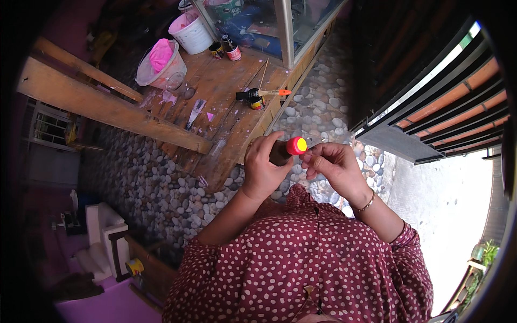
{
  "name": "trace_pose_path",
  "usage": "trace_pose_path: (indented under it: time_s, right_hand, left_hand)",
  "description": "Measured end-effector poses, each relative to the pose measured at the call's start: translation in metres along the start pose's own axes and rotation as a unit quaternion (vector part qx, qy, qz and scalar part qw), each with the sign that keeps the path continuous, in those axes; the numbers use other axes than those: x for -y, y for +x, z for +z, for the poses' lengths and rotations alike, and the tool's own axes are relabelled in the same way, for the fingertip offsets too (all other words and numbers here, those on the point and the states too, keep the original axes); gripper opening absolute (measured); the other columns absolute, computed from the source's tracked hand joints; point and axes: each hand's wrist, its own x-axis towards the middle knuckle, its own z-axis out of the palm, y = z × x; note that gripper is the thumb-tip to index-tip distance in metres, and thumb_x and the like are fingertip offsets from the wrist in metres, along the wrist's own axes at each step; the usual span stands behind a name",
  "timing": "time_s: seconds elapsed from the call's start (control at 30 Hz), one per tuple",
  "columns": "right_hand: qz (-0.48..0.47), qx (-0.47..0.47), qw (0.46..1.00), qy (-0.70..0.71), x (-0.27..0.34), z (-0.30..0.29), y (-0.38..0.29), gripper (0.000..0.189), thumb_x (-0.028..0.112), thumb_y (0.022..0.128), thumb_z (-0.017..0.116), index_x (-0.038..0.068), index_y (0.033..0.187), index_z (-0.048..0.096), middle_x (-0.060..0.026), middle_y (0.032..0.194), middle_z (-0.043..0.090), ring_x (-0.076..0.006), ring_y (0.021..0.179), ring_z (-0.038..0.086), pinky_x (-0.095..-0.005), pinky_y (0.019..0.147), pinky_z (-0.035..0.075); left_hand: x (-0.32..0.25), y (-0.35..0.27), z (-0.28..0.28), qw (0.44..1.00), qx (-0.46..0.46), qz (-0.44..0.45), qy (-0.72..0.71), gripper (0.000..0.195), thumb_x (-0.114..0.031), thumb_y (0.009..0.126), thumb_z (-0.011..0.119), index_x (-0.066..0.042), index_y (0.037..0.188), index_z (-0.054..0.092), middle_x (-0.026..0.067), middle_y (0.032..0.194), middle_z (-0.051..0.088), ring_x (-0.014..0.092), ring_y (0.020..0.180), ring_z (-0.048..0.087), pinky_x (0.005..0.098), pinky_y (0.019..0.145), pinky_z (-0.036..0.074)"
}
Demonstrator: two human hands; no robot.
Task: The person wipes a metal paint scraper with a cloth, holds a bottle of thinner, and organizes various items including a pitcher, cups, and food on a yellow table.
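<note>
My left hand (264, 167) is wrapped around a dark bottle (279, 155) with a red cap (295, 145) that has a yellow disc on top. The cap points up toward me. The thumb and index finger of my right hand (329, 163) meet at the cap's lower right edge. Whether they pinch a bit of it is too small to tell. Beyond my hands, a paintbrush (268, 93) with an orange-tipped handle and dark bristles lies across a small open paint can (257, 105) on the wooden platform (226, 91).
A bucket (165, 74) with pink contents, a white pail (192, 34), a small can (217, 50) and a dark bottle (231, 47) stand on the platform. A putty knife (196, 111) lies there. A wooden beam (117, 111) juts in from the left; a barred metal gate (444, 109) stands right.
</note>
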Motion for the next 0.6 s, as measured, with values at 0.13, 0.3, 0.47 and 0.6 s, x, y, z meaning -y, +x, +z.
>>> trace_pose_path:
  time_s: [0.13, 0.3, 0.47, 0.6]
  right_hand:
    - [0.028, -0.008, 0.995, 0.090, -0.005, 0.001, 0.000, 0.018, 0.012, 0.092, 0.063, -0.005, 0.097, 0.066, -0.0140, 0.085, 0.070, -0.0177, 0.067, 0.068, -0.0307, 0.066, 0.058]
    - [0.083, 0.003, 0.985, 0.149, -0.006, -0.001, 0.004, 0.018, 0.011, 0.091, 0.064, -0.005, 0.097, 0.066, -0.0140, 0.084, 0.070, -0.0180, 0.066, 0.068, -0.0307, 0.064, 0.059]
    - [0.118, 0.018, 0.977, 0.177, -0.006, -0.004, 0.005, 0.017, 0.008, 0.090, 0.065, -0.006, 0.099, 0.064, -0.0142, 0.087, 0.070, -0.0162, 0.067, 0.067, -0.0283, 0.063, 0.058]
    - [0.116, -0.001, 0.976, 0.182, -0.002, -0.002, 0.005, 0.018, 0.007, 0.089, 0.066, -0.008, 0.099, 0.063, -0.0144, 0.086, 0.070, -0.0163, 0.067, 0.067, -0.0283, 0.064, 0.059]
  left_hand:
    - [-0.004, 0.002, -0.007, 0.994, -0.027, 0.049, 0.098, 0.059, -0.002, 0.059, 0.082, -0.004, 0.114, 0.062, 0.0137, 0.096, 0.062, 0.034, 0.089, 0.062, 0.0414, 0.077, 0.050]
    - [0.002, -0.002, -0.011, 0.990, -0.025, 0.045, 0.130, 0.064, -0.005, 0.057, 0.081, -0.008, 0.117, 0.061, 0.0100, 0.098, 0.059, 0.031, 0.093, 0.058, 0.0448, 0.086, 0.043]
    - [0.006, -0.005, -0.011, 0.988, -0.039, 0.068, 0.136, 0.063, -0.006, 0.057, 0.082, -0.008, 0.117, 0.062, 0.0092, 0.098, 0.059, 0.031, 0.093, 0.058, 0.0447, 0.085, 0.043]
    - [0.005, -0.005, -0.013, 0.986, -0.051, 0.083, 0.135, 0.062, -0.001, 0.055, 0.082, -0.005, 0.114, 0.063, 0.0129, 0.098, 0.061, 0.034, 0.089, 0.059, 0.0431, 0.077, 0.047]
